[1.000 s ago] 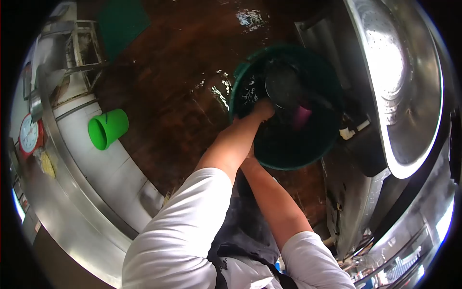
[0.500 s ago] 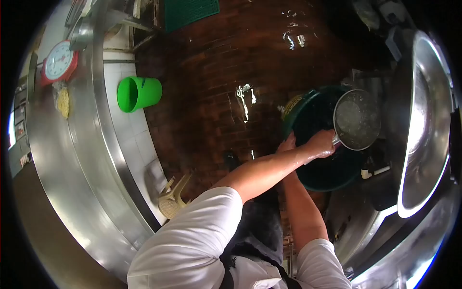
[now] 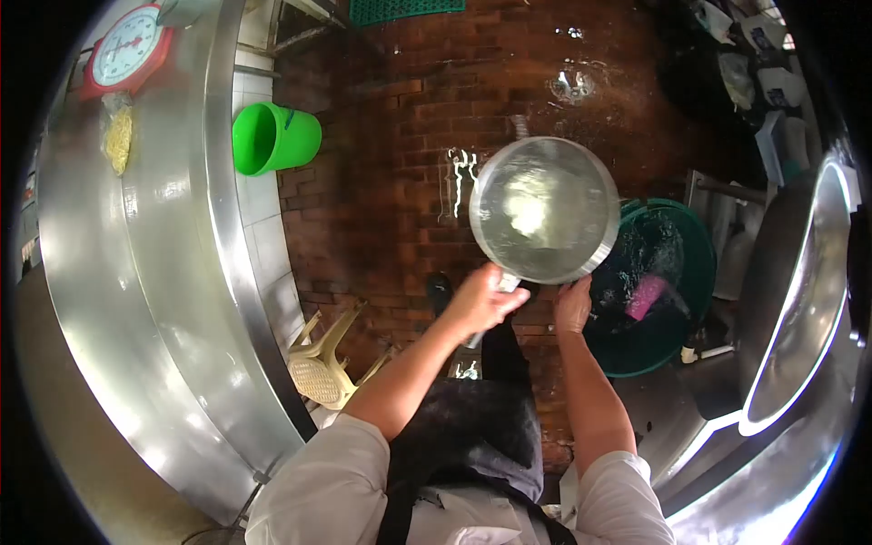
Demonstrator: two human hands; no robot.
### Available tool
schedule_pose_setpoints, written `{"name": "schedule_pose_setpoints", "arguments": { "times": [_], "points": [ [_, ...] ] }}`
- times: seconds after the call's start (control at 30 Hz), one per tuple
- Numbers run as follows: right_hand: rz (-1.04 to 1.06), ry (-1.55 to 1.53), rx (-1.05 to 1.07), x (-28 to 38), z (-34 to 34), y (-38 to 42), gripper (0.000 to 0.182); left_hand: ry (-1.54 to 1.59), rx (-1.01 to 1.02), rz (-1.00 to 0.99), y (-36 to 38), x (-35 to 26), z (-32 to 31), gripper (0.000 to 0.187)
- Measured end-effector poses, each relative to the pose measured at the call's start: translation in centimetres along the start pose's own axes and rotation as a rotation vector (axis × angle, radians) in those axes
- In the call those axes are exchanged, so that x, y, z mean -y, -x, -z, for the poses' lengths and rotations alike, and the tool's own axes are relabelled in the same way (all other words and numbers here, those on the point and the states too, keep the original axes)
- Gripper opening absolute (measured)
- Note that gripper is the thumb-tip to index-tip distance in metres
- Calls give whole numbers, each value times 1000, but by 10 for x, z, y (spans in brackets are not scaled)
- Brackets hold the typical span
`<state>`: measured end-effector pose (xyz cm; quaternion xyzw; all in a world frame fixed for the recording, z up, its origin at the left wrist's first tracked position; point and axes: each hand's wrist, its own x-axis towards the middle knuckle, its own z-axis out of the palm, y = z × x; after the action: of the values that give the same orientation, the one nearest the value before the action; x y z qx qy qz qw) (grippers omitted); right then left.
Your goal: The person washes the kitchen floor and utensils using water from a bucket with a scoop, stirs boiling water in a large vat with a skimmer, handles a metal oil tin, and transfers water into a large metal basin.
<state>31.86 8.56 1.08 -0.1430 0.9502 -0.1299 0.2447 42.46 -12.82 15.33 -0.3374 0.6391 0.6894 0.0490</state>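
My left hand [image 3: 480,304] is closed around the handle of a round metal saucepan [image 3: 545,209], held over the brick floor with its inside facing me. The bright interior is streaked by motion. At the pan's lower right edge is my right hand [image 3: 572,305], fingers bent and their tips partly hidden by the rim. Just right of that hand stands a dark green tub [image 3: 627,365] of water with a splashing surface. A pink object [image 3: 646,297] sits in the water.
A steel counter [image 3: 173,300] runs along the left, carrying a red dial scale [image 3: 127,50] and a bag of yellow food [image 3: 118,141]. A green bucket [image 3: 295,138] and a cream plastic stool [image 3: 318,377] stand beside it. On the right is a large metal basin [image 3: 790,336].
The saucepan has moved left from over the tub, carried by my left hand. My arms no longer cross, and my right hand is now at the pan's edge. The pink object has come into view.
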Motion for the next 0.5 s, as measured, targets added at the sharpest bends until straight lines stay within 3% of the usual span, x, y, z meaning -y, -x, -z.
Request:
{"name": "schedule_pose_setpoints", "arguments": {
  "times": [0.07, 0.13, 0.33, 0.4, 0.5],
  "points": [
    [-54, -74, -50, 6, 3, 0, 56, 189, -116, 328, 0, 17, 34, 35],
    [-33, -68, -54, 6, 3, 1, 56, 328, -214, 344, -11, 64, 73, 40],
    [-9, -87, -62, 5, 4, 2, 54, 426, -505, 455, -80, 176, 196, 14],
    [-27, -93, -40, 14, 12, 3, 54, 401, -525, 547, -104, 199, 244, 6],
    [14, -53, -98, 4, 1, 1, 55, 376, -524, 607, -134, 205, 301, 8]
  ]
}}
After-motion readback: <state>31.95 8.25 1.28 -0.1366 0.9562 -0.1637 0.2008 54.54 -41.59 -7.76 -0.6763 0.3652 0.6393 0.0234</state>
